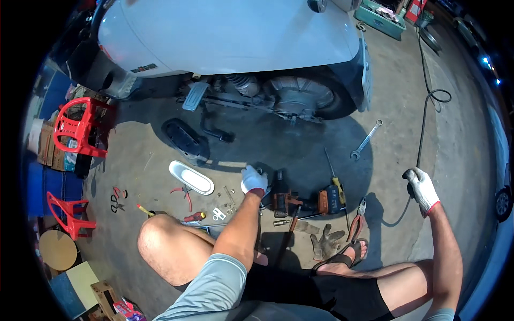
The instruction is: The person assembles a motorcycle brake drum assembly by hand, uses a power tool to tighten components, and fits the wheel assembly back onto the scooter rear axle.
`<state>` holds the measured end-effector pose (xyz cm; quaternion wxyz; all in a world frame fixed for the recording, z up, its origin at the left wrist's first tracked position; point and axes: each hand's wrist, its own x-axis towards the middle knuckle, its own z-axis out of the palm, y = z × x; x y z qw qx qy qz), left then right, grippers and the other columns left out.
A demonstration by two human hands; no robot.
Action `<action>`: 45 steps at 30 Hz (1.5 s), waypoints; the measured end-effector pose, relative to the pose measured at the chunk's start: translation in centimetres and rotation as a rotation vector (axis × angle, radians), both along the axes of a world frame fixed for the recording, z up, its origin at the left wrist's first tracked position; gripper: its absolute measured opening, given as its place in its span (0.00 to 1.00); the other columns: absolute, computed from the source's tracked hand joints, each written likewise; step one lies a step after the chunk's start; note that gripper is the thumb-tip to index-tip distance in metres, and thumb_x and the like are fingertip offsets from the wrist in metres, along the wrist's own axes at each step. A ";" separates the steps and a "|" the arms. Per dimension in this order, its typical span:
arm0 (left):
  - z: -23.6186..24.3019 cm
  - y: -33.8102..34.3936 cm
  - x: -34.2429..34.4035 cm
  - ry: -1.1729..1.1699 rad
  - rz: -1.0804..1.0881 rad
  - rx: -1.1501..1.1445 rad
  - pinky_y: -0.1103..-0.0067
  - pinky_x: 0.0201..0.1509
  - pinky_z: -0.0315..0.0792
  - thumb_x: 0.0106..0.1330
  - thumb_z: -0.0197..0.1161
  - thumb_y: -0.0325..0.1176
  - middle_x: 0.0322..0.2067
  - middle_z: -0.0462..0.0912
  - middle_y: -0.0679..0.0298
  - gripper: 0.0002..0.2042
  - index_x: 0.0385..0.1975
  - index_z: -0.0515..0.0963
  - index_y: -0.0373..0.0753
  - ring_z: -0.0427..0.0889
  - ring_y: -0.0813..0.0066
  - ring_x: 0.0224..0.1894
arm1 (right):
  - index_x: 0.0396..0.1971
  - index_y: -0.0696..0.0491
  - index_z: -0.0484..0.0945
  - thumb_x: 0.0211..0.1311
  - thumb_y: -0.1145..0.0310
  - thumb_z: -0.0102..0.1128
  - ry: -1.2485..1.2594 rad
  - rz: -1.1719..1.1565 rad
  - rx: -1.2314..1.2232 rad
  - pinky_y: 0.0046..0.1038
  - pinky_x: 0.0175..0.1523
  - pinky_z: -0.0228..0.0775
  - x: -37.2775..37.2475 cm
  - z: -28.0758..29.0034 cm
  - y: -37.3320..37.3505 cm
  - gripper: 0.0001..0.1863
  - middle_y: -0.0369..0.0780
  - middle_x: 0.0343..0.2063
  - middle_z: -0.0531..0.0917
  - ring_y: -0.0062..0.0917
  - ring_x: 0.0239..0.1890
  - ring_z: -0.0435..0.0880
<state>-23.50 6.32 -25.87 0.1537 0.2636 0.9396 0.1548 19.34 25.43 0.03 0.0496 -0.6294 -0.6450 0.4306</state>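
Note:
My white-gloved left hand (252,181) is closed on something largely hidden, just left of two orange-and-black power tools (284,199). At the right, my gloved right hand (423,190) grips a dark piece on a black hose (425,128). Around my left hand lie a long white oval part (190,176), pliers, screwdrivers and small metal pieces. A dark exhaust cover (181,136) rests farther up-left. Red-handled pliers (357,222) and a dark work glove (325,243) lie between my hands. A combination wrench (367,140) lies on the floor farther up.
A white scooter (225,32) with an exposed rear wheel (316,96) stands ahead on the concrete floor. Red plastic chairs (75,134), boxes and a round wooden top (56,249) are at the left. A green tub (380,18) of items sits at the upper right.

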 end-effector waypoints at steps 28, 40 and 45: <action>8.4 10.2 2.3 -1.621 0.469 1.044 0.81 0.24 0.68 0.71 0.60 0.36 0.25 0.77 0.67 0.04 0.35 0.77 0.44 0.76 0.77 0.25 | 0.39 0.57 0.78 0.73 0.56 0.47 0.079 -0.070 0.102 0.24 0.23 0.60 1.4 4.6 -0.9 0.19 0.33 0.16 0.71 0.16 0.17 0.68; 7.5 13.0 4.0 -1.706 0.569 1.169 0.83 0.26 0.71 0.73 0.57 0.35 0.29 0.80 0.68 0.04 0.38 0.78 0.45 0.78 0.78 0.27 | 0.39 0.56 0.78 0.72 0.53 0.49 0.078 -0.049 0.083 0.23 0.23 0.58 2.3 4.4 -0.8 0.20 0.32 0.16 0.72 0.16 0.18 0.69; 7.3 14.2 4.8 -1.625 0.643 1.219 0.83 0.26 0.72 0.74 0.55 0.34 0.30 0.80 0.68 0.05 0.41 0.78 0.44 0.78 0.77 0.27 | 0.40 0.56 0.78 0.72 0.53 0.49 0.066 -0.046 0.087 0.23 0.24 0.59 2.3 4.4 -0.3 0.20 0.32 0.16 0.72 0.16 0.18 0.69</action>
